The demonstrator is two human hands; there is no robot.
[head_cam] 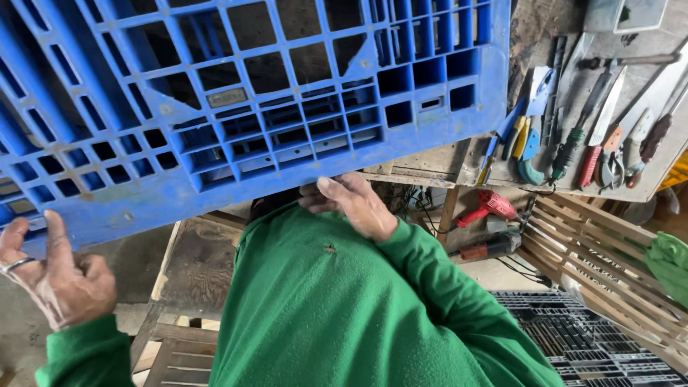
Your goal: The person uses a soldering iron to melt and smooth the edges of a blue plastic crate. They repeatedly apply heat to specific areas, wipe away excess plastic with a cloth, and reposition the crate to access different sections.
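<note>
Right now we steady the blue plastic pallet (236, 107): our left hand (54, 276) touches its edge with fingers spread, our right hand (355, 204) presses flat beneath, fingers together. A firmer two-handed grip seems needed next.

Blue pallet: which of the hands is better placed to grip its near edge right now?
Right, probably. The right hand touches the blue pallet under its lower edge mid-span; the left hand is open just off the corner.

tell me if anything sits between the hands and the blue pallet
Nothing visible does. The right hand is pressed against the lower edge of the blue plastic pallet, and the left hand sits at its lower left edge, fingers spread, with no object between.
</note>
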